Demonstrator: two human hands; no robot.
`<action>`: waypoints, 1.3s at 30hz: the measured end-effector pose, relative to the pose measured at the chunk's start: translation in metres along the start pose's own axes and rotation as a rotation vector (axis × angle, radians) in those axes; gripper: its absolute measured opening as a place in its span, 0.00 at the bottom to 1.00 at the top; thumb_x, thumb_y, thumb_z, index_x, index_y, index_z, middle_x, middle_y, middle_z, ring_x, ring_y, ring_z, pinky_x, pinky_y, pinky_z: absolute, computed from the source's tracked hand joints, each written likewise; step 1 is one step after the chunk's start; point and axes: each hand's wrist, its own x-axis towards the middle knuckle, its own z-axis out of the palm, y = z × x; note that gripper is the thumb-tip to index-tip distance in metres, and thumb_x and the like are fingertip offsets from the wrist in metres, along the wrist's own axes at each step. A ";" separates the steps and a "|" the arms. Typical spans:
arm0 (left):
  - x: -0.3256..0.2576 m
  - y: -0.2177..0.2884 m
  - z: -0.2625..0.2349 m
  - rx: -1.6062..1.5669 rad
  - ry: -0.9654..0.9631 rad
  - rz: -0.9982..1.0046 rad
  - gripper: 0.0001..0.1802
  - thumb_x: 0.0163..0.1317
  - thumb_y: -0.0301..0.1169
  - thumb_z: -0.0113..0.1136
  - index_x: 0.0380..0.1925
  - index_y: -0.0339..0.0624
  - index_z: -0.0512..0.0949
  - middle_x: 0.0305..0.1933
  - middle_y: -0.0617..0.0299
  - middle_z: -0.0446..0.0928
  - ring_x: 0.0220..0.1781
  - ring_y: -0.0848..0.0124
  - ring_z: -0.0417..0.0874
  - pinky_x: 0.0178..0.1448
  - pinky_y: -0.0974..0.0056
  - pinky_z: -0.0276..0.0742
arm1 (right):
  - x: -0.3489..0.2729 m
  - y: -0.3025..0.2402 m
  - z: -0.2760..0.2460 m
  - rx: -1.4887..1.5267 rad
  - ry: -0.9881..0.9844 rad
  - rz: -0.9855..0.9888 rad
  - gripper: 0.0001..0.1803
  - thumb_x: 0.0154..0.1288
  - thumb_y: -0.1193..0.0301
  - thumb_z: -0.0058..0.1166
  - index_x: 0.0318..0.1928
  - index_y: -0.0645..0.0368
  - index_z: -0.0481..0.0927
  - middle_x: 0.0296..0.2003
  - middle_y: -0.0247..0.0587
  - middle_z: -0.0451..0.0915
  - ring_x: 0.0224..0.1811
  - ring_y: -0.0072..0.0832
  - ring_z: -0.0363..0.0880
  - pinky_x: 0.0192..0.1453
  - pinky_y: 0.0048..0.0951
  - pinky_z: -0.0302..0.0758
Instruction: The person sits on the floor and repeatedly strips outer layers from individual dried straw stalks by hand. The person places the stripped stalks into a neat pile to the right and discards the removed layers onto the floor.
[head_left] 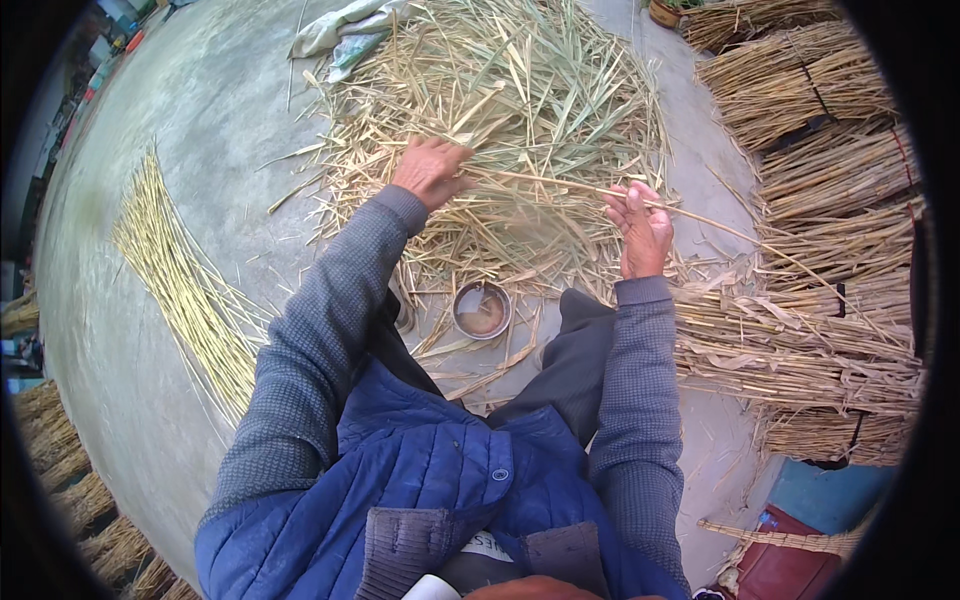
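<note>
From the head camera, the person's left hand [430, 172] is closed around one end of a long thin reed stalk [560, 186], over the heap of loose husks and leaves [520, 90] on the concrete floor [200, 130]. The right hand [642, 228] pinches the same stalk between thumb and fingers farther along; the stalk runs on past it toward the tied reed bundles [830, 170] at the floor's right edge. A row of stripped yellow stalks [185, 285] lies on the floor to the left. A small round metal bowl [482, 309] sits between the person's knees, just below the heap.
</note>
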 end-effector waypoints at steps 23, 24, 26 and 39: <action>0.039 -0.033 0.051 -0.440 0.225 0.172 0.07 0.63 0.33 0.71 0.32 0.41 0.85 0.30 0.66 0.85 0.31 0.79 0.82 0.35 0.70 0.77 | 0.036 0.034 0.066 -0.058 -0.113 -0.041 0.22 0.73 0.69 0.58 0.57 0.72 0.70 0.45 0.59 0.84 0.45 0.38 0.87 0.50 0.32 0.85; 0.039 -0.028 0.051 -0.631 0.154 0.035 0.08 0.63 0.33 0.70 0.31 0.41 0.85 0.31 0.65 0.85 0.33 0.78 0.83 0.39 0.70 0.77 | 0.037 0.034 0.064 -0.039 -0.108 -0.036 0.22 0.73 0.69 0.58 0.57 0.72 0.70 0.45 0.59 0.84 0.44 0.38 0.87 0.50 0.32 0.85; 0.038 -0.023 0.049 -1.004 -0.017 -0.239 0.09 0.65 0.34 0.68 0.30 0.41 0.84 0.32 0.65 0.85 0.36 0.77 0.83 0.46 0.69 0.77 | 0.037 0.034 0.060 0.003 -0.098 -0.029 0.22 0.73 0.69 0.58 0.57 0.72 0.70 0.44 0.59 0.84 0.43 0.39 0.88 0.49 0.32 0.86; 0.053 -0.028 0.041 -0.170 0.277 0.116 0.23 0.59 0.49 0.67 0.44 0.43 0.81 0.45 0.58 0.83 0.49 0.61 0.80 0.55 0.56 0.69 | 0.038 0.049 0.073 -0.068 -0.126 0.081 0.19 0.72 0.67 0.59 0.55 0.68 0.75 0.46 0.55 0.85 0.46 0.34 0.87 0.51 0.28 0.84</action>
